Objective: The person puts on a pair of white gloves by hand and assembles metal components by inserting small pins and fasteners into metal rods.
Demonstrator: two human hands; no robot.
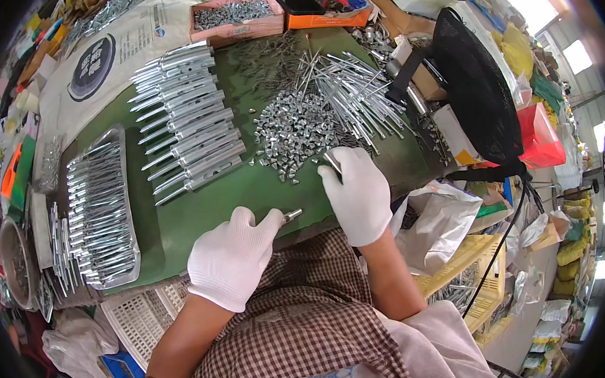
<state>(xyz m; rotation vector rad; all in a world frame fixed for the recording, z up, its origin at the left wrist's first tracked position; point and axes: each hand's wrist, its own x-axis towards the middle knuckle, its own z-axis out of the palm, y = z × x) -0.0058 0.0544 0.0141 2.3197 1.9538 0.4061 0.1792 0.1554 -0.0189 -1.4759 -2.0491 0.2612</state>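
My left hand (232, 257), in a white knit glove, is closed round a slim metal rod above the near edge of the green work surface. The silver tip of that rod (292, 216) sticks out past the thumb and forefinger, pointing toward my right hand; its middle is hidden in the glove. My right hand (360, 198), gloved too, pinches a small shiny metal cylinder (332, 162) by the front of the pile. Just beyond it is a heap of small silver metal caps (292, 128). Behind that heap, long thin metal rods (359, 92) lie fanned out.
Slotted metal tubes with pointed rods (191, 126) lie in a row at left. Beside them stands a tray of thin rods (103, 208). A pink box of small parts (236, 16) and an orange box (326, 14) line the back. A black mesh object (476, 88) rises at right.
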